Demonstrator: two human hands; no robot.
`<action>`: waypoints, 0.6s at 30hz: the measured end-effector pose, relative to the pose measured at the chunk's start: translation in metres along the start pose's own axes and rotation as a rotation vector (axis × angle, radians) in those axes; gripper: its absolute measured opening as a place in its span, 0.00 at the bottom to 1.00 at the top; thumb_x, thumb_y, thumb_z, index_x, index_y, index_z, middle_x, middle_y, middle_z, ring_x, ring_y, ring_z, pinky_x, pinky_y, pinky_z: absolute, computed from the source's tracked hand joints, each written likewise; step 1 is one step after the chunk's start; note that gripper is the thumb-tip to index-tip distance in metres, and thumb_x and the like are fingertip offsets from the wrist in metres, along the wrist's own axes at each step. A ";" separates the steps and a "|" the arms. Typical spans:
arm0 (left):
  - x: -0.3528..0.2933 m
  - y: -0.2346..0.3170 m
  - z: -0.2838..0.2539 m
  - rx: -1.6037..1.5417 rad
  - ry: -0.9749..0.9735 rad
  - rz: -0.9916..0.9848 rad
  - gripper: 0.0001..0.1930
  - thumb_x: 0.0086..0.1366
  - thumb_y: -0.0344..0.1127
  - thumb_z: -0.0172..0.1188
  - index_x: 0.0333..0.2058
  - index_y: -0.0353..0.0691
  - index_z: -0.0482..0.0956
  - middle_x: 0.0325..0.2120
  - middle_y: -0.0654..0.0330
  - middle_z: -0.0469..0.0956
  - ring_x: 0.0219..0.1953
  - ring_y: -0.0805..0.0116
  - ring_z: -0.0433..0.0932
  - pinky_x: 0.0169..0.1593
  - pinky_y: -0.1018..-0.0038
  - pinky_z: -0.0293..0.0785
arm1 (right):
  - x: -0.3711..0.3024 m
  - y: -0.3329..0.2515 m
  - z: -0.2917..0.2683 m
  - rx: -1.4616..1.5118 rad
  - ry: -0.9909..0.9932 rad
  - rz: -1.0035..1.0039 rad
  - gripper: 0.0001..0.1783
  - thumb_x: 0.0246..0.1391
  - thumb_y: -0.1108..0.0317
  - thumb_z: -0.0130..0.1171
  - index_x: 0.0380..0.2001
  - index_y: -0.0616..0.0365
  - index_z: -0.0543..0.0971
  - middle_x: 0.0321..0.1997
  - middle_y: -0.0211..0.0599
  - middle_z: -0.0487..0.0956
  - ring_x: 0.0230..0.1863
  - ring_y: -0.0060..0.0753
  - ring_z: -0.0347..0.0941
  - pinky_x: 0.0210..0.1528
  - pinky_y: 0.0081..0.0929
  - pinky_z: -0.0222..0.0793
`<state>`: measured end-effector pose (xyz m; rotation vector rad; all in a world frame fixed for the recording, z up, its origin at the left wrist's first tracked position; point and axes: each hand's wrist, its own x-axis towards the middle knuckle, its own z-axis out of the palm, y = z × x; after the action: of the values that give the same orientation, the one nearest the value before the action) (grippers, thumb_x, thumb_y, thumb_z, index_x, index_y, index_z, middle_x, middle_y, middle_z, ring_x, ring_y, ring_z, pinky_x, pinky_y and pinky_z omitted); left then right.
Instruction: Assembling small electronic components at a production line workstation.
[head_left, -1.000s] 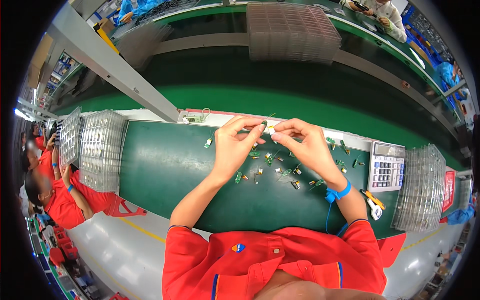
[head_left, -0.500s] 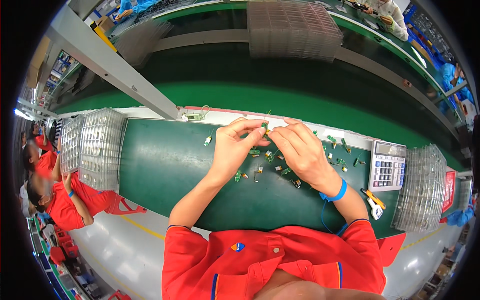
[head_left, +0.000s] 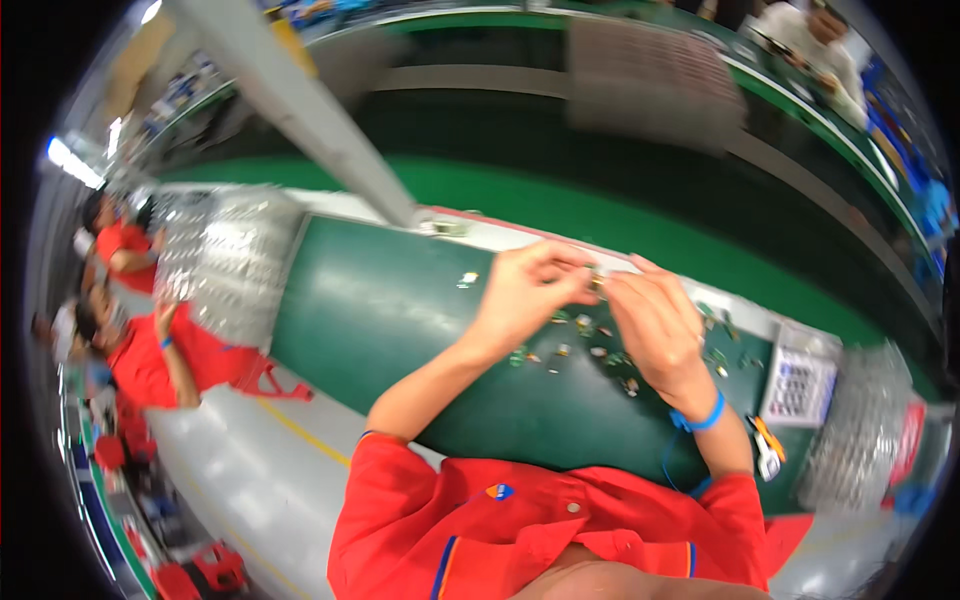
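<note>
Between my two hands, above the far side of the green work mat (head_left: 370,300), is a small circuit board (head_left: 597,281) with a yellowish part, blurred and mostly covered by fingers. My left hand (head_left: 530,292) pinches it from the left with thumb and forefinger. From the right, the fingers of my right hand (head_left: 660,325) close on the same piece. Several loose little green boards with small white-and-gold parts (head_left: 562,350) lie scattered below and around the hands. A lone small piece (head_left: 468,280) rests to the left. Around my right wrist sits a blue corded band (head_left: 708,412).
Stacked clear trays (head_left: 225,270) stand at the left, more (head_left: 860,430) at the right. Beside the right stack are a calculator (head_left: 800,375) and an orange-and-white tool (head_left: 767,450). A grey post (head_left: 310,110) rises at the far edge. People in red (head_left: 170,350) sit at left.
The whole view has swung and blurred, so the bench now slopes down to the right. Both hands stay together at the small board, its hold much the same.
</note>
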<state>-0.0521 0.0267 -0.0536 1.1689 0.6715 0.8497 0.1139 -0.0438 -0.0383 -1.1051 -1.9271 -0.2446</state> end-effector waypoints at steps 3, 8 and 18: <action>0.001 0.010 0.004 0.024 -0.084 -0.091 0.10 0.63 0.28 0.58 0.40 0.28 0.76 0.35 0.53 0.79 0.36 0.65 0.81 0.42 0.73 0.79 | 0.001 -0.004 -0.006 -0.049 0.061 0.017 0.11 0.40 0.86 0.61 0.31 0.67 0.78 0.31 0.45 0.79 0.33 0.44 0.76 0.44 0.42 0.77; -0.001 0.000 0.004 -0.091 -0.118 -0.038 0.07 0.62 0.26 0.58 0.36 0.29 0.76 0.32 0.56 0.79 0.33 0.69 0.81 0.40 0.75 0.80 | 0.005 -0.014 -0.008 -0.012 0.054 0.030 0.10 0.43 0.87 0.60 0.32 0.68 0.77 0.31 0.45 0.78 0.34 0.45 0.75 0.44 0.44 0.76; -0.001 0.002 0.004 -0.199 -0.146 -0.061 0.06 0.62 0.28 0.59 0.35 0.30 0.77 0.31 0.56 0.79 0.32 0.71 0.80 0.39 0.75 0.80 | 0.006 -0.021 -0.012 -0.035 -0.053 0.021 0.11 0.41 0.87 0.61 0.32 0.68 0.77 0.32 0.45 0.78 0.35 0.45 0.75 0.44 0.44 0.76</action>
<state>-0.0497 0.0237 -0.0510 1.0154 0.4889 0.7535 0.1033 -0.0589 -0.0216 -1.1655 -1.9634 -0.2405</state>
